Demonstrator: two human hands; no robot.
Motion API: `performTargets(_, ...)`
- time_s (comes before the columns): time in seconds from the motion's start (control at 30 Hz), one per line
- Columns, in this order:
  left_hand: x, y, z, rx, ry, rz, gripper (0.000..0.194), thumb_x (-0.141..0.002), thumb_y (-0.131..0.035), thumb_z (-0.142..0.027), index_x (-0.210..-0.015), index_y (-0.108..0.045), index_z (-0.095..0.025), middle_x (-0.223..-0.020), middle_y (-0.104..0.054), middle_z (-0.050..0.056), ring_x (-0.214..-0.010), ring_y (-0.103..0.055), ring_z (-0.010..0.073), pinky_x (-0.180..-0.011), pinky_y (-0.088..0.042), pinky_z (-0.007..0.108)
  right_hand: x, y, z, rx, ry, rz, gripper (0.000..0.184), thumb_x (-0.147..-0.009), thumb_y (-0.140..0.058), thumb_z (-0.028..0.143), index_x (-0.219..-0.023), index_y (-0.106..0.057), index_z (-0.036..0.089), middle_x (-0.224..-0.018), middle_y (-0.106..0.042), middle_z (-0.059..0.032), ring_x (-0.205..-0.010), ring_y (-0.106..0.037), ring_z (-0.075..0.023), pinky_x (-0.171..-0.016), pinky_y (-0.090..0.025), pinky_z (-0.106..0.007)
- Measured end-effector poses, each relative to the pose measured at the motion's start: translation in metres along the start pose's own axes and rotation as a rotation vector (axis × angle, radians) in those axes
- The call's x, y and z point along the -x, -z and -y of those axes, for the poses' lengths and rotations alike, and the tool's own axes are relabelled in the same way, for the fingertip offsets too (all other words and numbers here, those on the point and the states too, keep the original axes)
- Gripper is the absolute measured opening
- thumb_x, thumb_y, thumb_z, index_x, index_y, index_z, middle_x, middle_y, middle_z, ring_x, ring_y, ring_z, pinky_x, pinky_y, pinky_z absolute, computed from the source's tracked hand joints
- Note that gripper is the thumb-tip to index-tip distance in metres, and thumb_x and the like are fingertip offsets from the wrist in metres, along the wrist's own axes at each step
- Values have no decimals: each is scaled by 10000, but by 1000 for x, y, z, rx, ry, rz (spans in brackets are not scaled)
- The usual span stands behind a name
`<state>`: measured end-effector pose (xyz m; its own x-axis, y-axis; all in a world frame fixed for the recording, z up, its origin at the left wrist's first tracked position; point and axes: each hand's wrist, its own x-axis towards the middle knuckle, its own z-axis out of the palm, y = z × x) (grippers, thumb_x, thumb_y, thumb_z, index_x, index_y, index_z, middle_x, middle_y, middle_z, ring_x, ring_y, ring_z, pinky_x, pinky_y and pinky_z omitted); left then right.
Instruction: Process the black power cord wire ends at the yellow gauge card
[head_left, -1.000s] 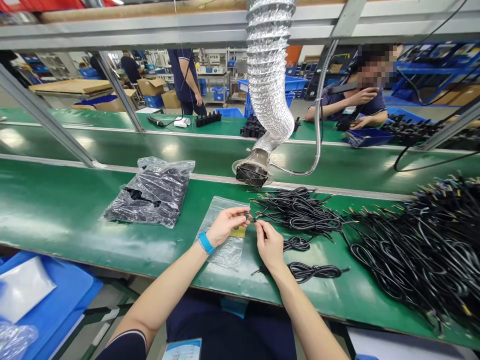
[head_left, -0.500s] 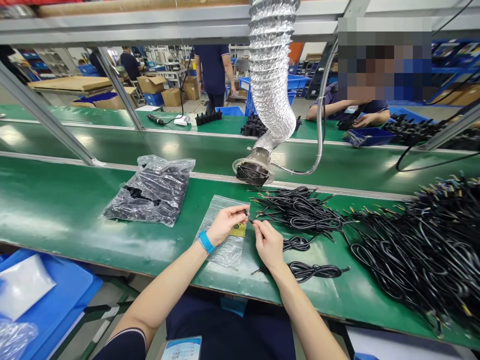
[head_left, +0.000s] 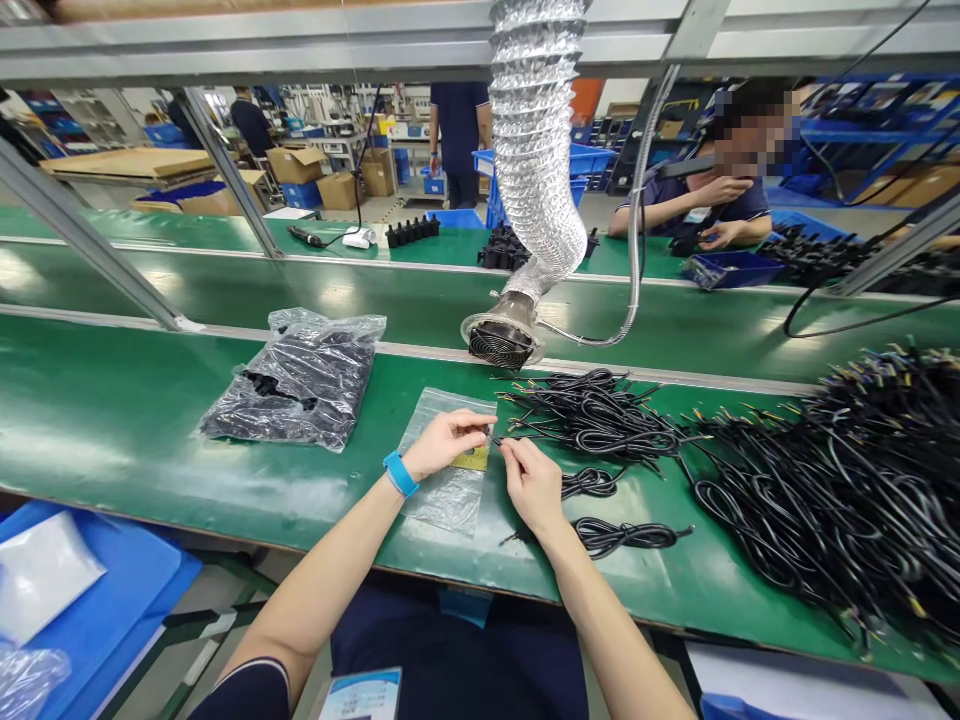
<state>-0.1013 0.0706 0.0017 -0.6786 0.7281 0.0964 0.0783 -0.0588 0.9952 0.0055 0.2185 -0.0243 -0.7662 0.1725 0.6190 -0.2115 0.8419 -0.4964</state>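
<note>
My left hand (head_left: pixel 448 442), with a blue band at the wrist, is closed in a pinch over a clear zip bag (head_left: pixel 442 512). A small dark piece shows at its fingertips, too small to name. Just to the right, my right hand (head_left: pixel 534 482) pinches the end of a black cable (head_left: pixel 498 441), which points toward the left fingertips. Whether the cable end touches the dark piece I cannot tell. Under the left hand lies a yellow patch (head_left: pixel 472 459) on the bag. Coiled black cables (head_left: pixel 626 537) lie beside my right hand.
A larger bag of black parts (head_left: pixel 300 385) lies to the left on the green bench (head_left: pixel 112 400). Bundled cables (head_left: pixel 600 420) and a big cable heap (head_left: pixel 825 500) fill the right. A silver duct (head_left: pixel 536 140) hangs ahead. Across the bench sits a co-worker (head_left: pixel 697 205).
The whole view has shifted slightly. My left hand has drawn a little left, and its fingers look straighter. The right hand keeps its pinch on the cable.
</note>
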Motion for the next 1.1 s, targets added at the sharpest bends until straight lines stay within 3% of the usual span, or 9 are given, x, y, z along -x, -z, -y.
performTargets(0.1, 0, 0, 1, -123, -58, 70, 306, -819, -693, -344, -1086, -739, -202, -968, -608, 68, -935, -587, 190, -882, -456, 329, 0, 0, 0, 9, 2, -16, 243, -984, -459, 257, -927, -687, 196, -772, -649, -41, -658, -599, -151, -612, -438, -253)
performTargets(0.27, 2, -2, 2, -74, -38, 118, 314, -886, -609, -361, -1142, -714, -213, -955, -553, 52, -809, -598, 142, -821, -496, 316, -1, 1, 1, 8, 16, -98, 186, -967, -497, 228, -920, -673, 191, -818, -668, -55, -745, -614, -173, -696, -472, -282)
performTargets(0.57, 4, -9, 4, -244, -143, 22, 262, -876, -593, -220, -1095, -737, -218, -977, -627, 75, -928, -591, 183, -839, -478, 313, 1, 2, -1, 147, 67, -40, 279, -990, -424, 224, -846, -659, 176, -698, -609, -48, -656, -547, -166, -619, -401, -282)
performTargets(0.83, 4, -7, -2, -185, -112, 43, 268, -880, -605, -255, -1111, -729, -199, -1005, -641, 84, -934, -608, 187, -840, -489, 314, 2, -1, 3, 41, -17, -38, 292, -992, -416, 238, -814, -639, 183, -682, -594, -31, -631, -550, -152, -603, -393, -265)
performTargets(1.1, 7, -17, 3, -261, -182, -68, 266, -835, -645, -203, -1086, -736, -192, -962, -698, 70, -924, -633, 193, -866, -494, 328, 2, -1, 2, -156, -129, 6, 345, -981, -394, 272, -691, -568, 203, -654, -602, -14, -619, -567, -142, -612, -397, -248)
